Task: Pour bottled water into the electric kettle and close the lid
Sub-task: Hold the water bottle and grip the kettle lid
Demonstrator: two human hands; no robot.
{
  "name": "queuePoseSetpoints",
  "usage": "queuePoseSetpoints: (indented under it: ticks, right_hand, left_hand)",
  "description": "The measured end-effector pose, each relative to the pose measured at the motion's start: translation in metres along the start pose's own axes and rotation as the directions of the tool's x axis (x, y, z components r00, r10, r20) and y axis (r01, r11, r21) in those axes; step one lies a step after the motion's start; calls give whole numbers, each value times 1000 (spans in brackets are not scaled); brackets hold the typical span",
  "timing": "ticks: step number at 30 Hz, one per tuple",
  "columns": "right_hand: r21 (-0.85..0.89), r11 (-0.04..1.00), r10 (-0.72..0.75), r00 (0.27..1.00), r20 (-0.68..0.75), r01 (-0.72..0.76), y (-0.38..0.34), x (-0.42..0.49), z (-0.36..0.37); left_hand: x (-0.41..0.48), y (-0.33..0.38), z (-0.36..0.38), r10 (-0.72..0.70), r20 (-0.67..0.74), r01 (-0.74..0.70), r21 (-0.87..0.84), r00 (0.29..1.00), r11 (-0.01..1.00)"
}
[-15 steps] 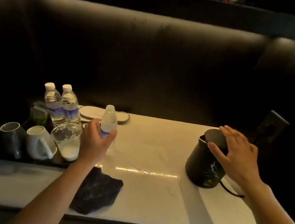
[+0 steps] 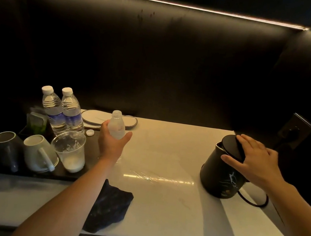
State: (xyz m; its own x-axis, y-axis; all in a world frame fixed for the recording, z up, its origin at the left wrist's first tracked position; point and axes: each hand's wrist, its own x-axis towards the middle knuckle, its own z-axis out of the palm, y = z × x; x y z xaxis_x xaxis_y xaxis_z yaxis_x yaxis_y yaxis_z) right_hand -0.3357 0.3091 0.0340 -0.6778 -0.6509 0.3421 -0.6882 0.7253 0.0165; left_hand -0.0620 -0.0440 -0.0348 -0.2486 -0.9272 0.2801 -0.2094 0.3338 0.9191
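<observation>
My left hand (image 2: pixel 111 143) holds a small clear water bottle (image 2: pixel 116 125) with no cap, upright just above the white counter (image 2: pixel 164 159) at centre left. Its white cap (image 2: pixel 90 133) lies on the counter to the left of it. At the right stands a black electric kettle (image 2: pixel 219 178) with a white crack-like pattern. My right hand (image 2: pixel 254 161) lies over its black lid (image 2: pixel 230 146), thumb at the front edge and fingers on top. The lid sits tilted, with a gap at its left rim.
Two sealed water bottles (image 2: pixel 61 110), two mugs (image 2: pixel 36 152), a used plastic cup (image 2: pixel 71 150) and tea sachets (image 2: pixel 37 123) stand on a dark tray at the left. A dark cloth (image 2: pixel 108 207) lies near the front edge. The kettle's cord (image 2: pixel 254 202) runs to a wall socket (image 2: pixel 294 133). A white oval dish (image 2: pixel 94 117) lies behind.
My left hand has slid round under the bottle and raised it a little. My right hand has settled further onto the kettle lid.
</observation>
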Motion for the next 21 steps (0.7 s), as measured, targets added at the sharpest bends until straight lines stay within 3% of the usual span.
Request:
queuePoseSetpoints:
  ticks: [8,15,21]
  right_hand:
    - [14,1000,0,1000,-29,0,-2,-2,-2]
    - [31,1000,1,999,-54,1,-6,-2,-2]
    - [49,999,-12,997,-78,16,-6,-4,-6]
  left_hand:
    - [3,-8,13,31,-115,-33,-19,993,999]
    - [-34,13,14,144,-74,-147,-41,987,988]
    - [-89,46,32,146,8,-145,-71,989,987]
